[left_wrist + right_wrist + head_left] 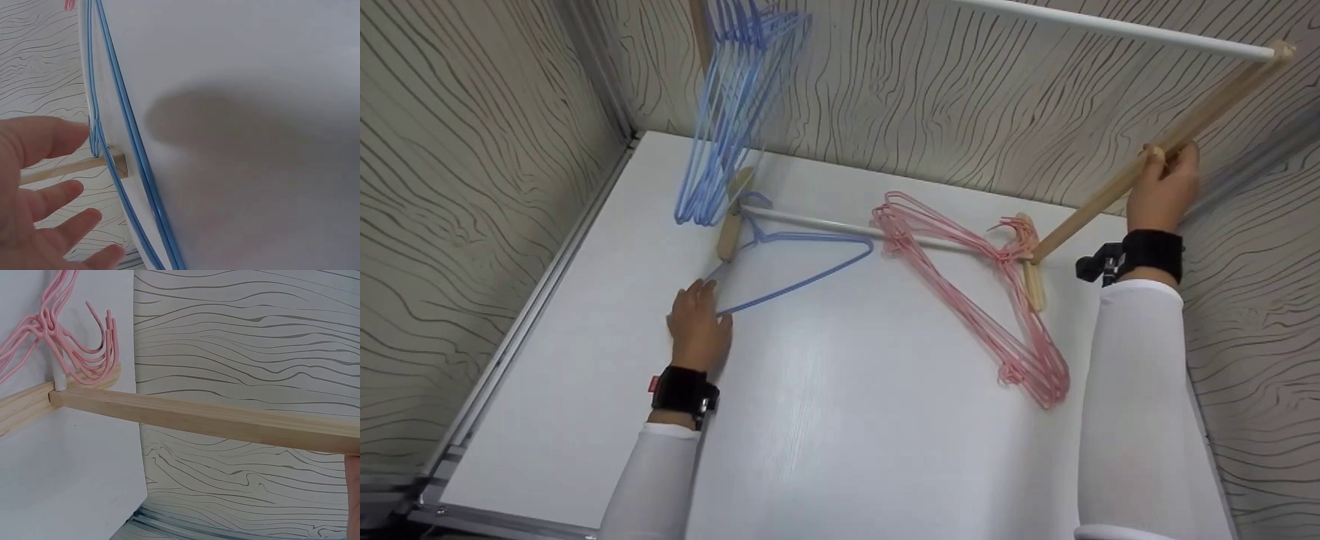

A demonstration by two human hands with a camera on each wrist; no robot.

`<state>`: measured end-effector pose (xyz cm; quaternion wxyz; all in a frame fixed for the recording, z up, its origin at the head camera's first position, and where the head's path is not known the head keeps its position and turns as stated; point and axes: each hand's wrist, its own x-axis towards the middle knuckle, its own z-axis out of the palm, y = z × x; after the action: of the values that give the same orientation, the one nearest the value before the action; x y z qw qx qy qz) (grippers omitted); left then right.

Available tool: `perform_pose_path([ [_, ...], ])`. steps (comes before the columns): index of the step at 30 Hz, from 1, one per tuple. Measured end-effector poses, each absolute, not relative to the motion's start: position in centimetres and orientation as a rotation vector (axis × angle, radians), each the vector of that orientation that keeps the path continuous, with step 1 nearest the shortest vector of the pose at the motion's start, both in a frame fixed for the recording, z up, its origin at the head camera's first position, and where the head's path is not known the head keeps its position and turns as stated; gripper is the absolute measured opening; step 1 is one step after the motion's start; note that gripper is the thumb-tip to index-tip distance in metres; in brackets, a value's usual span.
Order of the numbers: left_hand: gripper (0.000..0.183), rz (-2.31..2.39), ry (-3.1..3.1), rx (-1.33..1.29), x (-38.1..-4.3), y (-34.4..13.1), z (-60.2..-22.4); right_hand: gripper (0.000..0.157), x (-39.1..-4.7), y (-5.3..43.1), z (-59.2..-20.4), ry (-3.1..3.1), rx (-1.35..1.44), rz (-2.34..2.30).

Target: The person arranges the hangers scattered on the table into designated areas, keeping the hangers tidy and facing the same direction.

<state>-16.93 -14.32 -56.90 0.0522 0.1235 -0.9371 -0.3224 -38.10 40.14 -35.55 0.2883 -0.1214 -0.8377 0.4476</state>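
Seeing a white tabletop (847, 427) w/ a wood-framed clothes rack (1110, 25) at the back. Also pink hangers (960, 300) bunched over the R end of the lower rod (810, 220), plus blue hangers (727, 131) clustered up by the L post (702, 34). Next, a lower blue hanger (810, 238) (one or more, can't tell) by that rod's L end. Gripping the R post (1099, 205) w/ R hand (1166, 187); reaching to the lower blue hanger's near-L corner w/ L hand (697, 330), fingers loosely spread, can't tell if touching.

white table (885, 450) beside wavy-lined walls (930, 112)
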Motion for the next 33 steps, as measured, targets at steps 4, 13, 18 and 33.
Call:
perform_pose_path([
  [4, 0.06, -0.952, -2.887, 0.436, -16.8, -14.5, -57.1, 0.031, -38.0, 40.1, -35.6, -2.241, -0.329, 1.195],
  [13, 0.055, -0.998, -2.911, 0.486, -16.4, -15.1, -57.8, 0.032, -38.1, 40.3, -35.8, -2.234, -0.334, 1.22],
  [18, 0.049, -0.933, -2.872, 0.428, -16.4, -15.2, -57.8, 0.033, -38.2, 40.5, -35.8, -2.24, -0.323, 1.224],
  [33, 0.045, -0.899, -2.795, 0.442, -16.8, -15.3, -58.3, 0.034, -38.0, 40.2, -35.6, -2.239, -0.319, 1.203],
])
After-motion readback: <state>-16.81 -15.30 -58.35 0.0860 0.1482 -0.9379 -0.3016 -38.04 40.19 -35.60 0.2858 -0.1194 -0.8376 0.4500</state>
